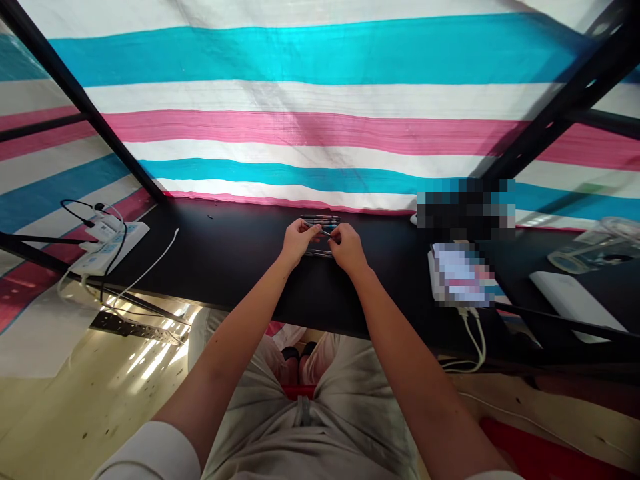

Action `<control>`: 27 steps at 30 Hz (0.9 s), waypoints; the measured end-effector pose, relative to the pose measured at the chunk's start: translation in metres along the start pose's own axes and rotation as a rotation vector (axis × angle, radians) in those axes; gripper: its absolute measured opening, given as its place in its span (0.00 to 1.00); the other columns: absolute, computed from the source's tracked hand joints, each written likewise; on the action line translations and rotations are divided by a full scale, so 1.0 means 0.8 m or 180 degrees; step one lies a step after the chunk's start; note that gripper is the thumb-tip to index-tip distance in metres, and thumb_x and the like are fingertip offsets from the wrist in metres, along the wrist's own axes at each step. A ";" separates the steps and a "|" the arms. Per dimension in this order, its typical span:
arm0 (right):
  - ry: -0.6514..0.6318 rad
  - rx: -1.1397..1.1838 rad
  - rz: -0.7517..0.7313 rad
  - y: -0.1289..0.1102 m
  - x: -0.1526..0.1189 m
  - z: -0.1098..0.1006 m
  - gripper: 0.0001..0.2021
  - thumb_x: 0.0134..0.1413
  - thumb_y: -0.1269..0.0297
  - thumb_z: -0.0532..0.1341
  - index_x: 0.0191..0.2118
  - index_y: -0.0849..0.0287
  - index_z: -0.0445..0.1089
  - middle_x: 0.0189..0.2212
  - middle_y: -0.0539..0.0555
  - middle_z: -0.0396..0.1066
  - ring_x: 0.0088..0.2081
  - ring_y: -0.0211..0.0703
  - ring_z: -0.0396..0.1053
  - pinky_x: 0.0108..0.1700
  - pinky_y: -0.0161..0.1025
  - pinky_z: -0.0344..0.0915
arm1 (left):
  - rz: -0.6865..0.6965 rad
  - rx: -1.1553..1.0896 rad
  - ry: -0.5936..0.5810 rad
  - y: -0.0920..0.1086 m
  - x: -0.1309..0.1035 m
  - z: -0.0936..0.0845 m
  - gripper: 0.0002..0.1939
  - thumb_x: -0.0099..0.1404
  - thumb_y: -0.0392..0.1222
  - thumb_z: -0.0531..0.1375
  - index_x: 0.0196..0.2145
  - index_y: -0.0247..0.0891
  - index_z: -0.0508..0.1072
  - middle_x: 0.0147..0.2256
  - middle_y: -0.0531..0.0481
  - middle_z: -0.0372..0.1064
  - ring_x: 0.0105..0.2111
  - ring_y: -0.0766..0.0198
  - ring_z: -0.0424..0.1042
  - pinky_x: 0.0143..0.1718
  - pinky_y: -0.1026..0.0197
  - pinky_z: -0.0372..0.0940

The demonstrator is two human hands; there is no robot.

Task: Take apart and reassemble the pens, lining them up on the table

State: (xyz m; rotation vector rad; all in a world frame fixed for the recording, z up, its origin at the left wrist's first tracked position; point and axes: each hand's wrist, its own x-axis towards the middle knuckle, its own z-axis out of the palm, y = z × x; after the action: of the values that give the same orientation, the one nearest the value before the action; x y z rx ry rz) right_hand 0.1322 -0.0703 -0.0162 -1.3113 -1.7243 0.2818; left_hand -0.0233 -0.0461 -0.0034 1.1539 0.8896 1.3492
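Observation:
Several slim pens (321, 219) lie side by side near the back of the black table (215, 257). My left hand (299, 239) and my right hand (347, 244) meet over them, fingers bent and closed. Between the fingertips of both hands is one pen (326, 233), held roughly level. More pens (318, 253) lie just in front of it, between my wrists. The fingers partly cover the row, and fine details of the pens are too small to tell.
At the left a white power strip (120, 247) holds plugs and cables, with a white cable (159, 259) beside it. A phone (457, 273), a white box (575, 303) and a clear container (595, 247) are at the right. Black frame bars flank the table.

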 end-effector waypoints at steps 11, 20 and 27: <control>-0.0069 -0.0123 -0.0244 0.001 -0.003 0.006 0.09 0.60 0.64 0.58 0.38 0.59 0.76 0.36 0.58 0.62 0.40 0.50 0.65 0.46 0.48 0.67 | -0.0214 -0.0110 0.0009 0.004 -0.004 0.002 0.25 0.54 0.49 0.72 0.25 0.39 0.57 0.26 0.53 0.71 0.29 0.60 0.78 0.32 0.58 0.73; -0.0043 -0.0234 -0.0027 0.000 0.000 -0.003 0.05 0.50 0.72 0.60 0.30 0.56 0.64 0.34 0.55 0.63 0.35 0.47 0.63 0.40 0.45 0.64 | -0.0203 -0.0208 -0.0026 0.000 -0.001 -0.001 0.27 0.52 0.51 0.73 0.26 0.38 0.57 0.29 0.49 0.74 0.28 0.59 0.79 0.30 0.59 0.73; -0.0082 -0.0302 -0.0028 -0.001 -0.002 -0.004 0.04 0.50 0.70 0.59 0.32 0.55 0.64 0.34 0.55 0.65 0.34 0.46 0.64 0.39 0.43 0.63 | -0.0252 -0.0368 -0.0269 0.003 -0.005 0.000 0.28 0.55 0.53 0.71 0.30 0.39 0.54 0.32 0.49 0.75 0.30 0.57 0.80 0.35 0.51 0.76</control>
State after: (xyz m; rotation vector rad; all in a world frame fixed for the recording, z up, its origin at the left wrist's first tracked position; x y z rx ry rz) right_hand 0.1339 -0.0730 -0.0147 -1.3733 -1.7835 0.2149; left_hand -0.0239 -0.0503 -0.0015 1.0680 0.7784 1.2617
